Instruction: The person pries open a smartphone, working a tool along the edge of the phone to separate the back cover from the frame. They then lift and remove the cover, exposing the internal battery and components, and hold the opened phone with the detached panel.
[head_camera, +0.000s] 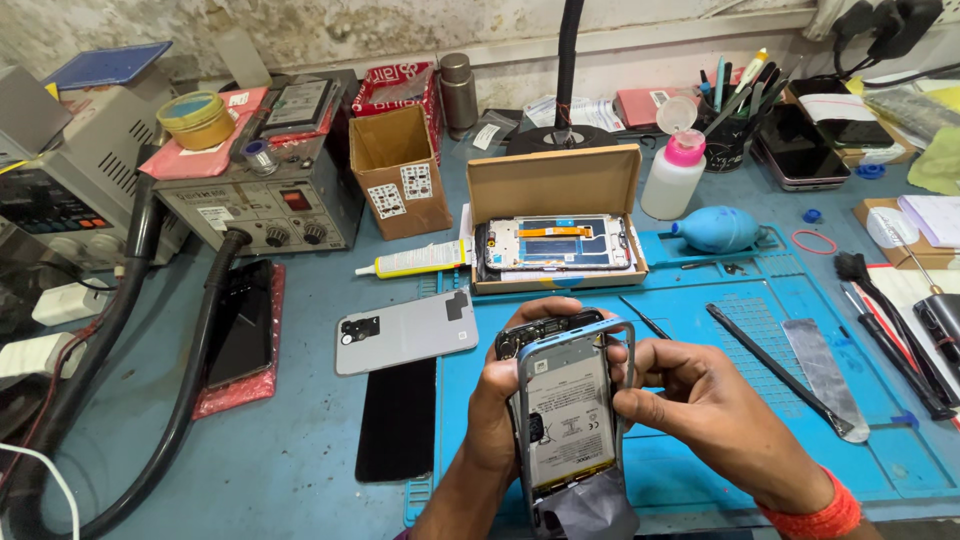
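Note:
I hold an opened phone (570, 410) upright above the blue work mat (760, 440). Its back is off, so the silvery battery, the camera block at the top and the light-blue frame show. My left hand (497, 405) wraps the phone's left side from behind, with fingers over the top edge. My right hand (700, 400) pinches the frame's right edge with thumb and fingers. The frame looks partly lifted away from the body on the right. A grey back cover (405, 332) lies flat to the left, and a dark screen panel (397, 420) lies below it.
An open cardboard box (555, 215) holding a display assembly sits behind the phone. A glue tube (410, 261), a white bottle with a pink cap (675, 172), a blue air blower (718, 229), pry tools (790, 375), a hot-air station (265, 205) with hoses and another phone (240, 322) surround the mat.

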